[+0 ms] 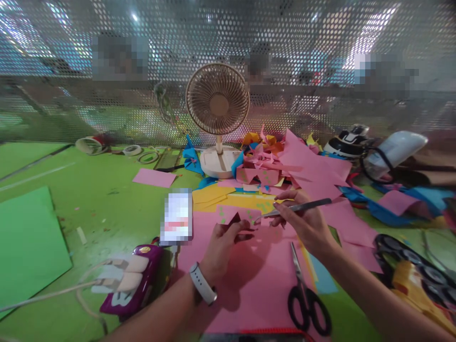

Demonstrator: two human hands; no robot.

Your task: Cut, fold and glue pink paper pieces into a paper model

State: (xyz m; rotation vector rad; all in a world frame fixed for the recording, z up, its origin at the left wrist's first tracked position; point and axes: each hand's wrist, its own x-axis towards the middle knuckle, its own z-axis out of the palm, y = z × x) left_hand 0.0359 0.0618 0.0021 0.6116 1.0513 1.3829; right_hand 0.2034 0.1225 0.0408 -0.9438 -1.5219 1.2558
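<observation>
My left hand (230, 240) is closed on a small pink paper piece (228, 212) dotted with tiny green shapes; part of it is hidden by the fingers. My right hand (302, 221) grips slim grey tweezers (309, 205), their tip pointing left, close to the green shapes and my left fingertips. Whether the tip touches the paper, I cannot tell. Both hands are above a large pink sheet (249, 299). Black-handled scissors (302, 289) lie on that sheet, below my right hand. Yellow paper (213, 194) lies just beyond.
A fan (218, 102) stands at the back before a perforated metal screen. Paper scraps (260, 159) are heaped beside it. A phone (177, 216) and a purple power bank (142, 275) with cables lie left. A glue gun (413, 285) is at right, with a bottle (399, 152) behind.
</observation>
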